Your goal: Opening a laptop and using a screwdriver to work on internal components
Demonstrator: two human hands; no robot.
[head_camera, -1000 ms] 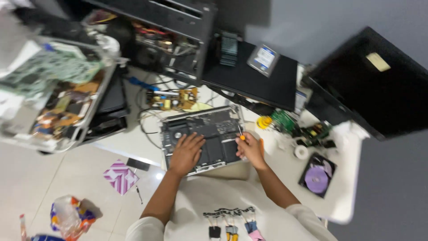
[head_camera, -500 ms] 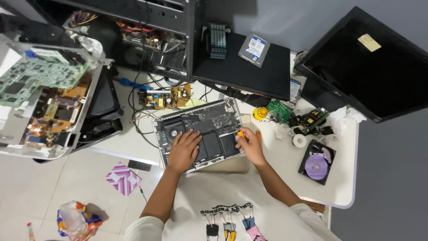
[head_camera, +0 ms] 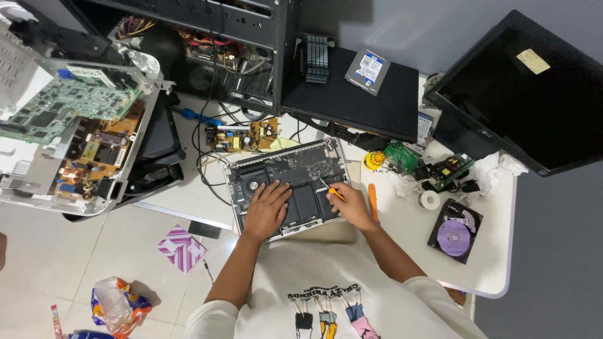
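Opened laptop (head_camera: 290,186): silver-grey frame, black internals. Screwdriver (head_camera: 333,191) over its right half: orange handle. Just right of the laptop, a pry tool (head_camera: 372,201): orange. Behind the laptop, a small circuit board (head_camera: 242,136): tan with yellow parts. Far left of the laptop, a large circuit board (head_camera: 69,103): green. Far right of the laptop, an open hard drive (head_camera: 456,231): black casing, purple-tinted platter. Table (head_camera: 402,248): white. Lower left of the laptop, a floor card (head_camera: 181,248): magenta-and-white stripes.
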